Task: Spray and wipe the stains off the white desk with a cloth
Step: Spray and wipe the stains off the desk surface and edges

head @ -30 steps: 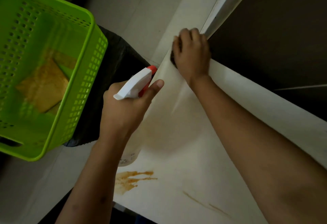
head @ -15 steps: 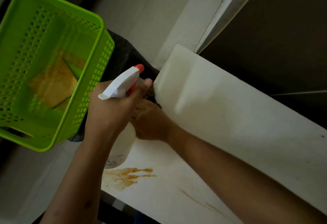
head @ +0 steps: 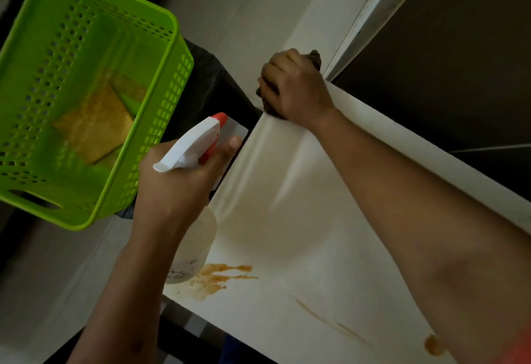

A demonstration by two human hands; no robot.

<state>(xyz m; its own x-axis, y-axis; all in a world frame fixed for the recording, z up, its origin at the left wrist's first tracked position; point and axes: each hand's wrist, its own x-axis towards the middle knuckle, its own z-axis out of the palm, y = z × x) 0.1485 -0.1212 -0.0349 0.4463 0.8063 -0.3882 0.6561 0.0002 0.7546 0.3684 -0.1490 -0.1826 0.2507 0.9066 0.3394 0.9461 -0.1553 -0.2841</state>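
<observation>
Stains (head: 221, 277) sit brown on the near part of the white desk (head: 301, 234), not wiped yet. Right hand (head: 293, 87) has slid the dark cloth (head: 314, 57), bunched in its fingers, back up to the far corner, so that end looks clean. Left hand (head: 178, 188) grips the spray bottle (head: 192, 145) beside the stains

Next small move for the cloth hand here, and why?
Probably draw the right hand and its dark cloth back toward the near edge. It sits at the far corner of the white desk, while the brown splatter, thin streak and spot remain unwiped. The left hand holds the spray bottle.
</observation>
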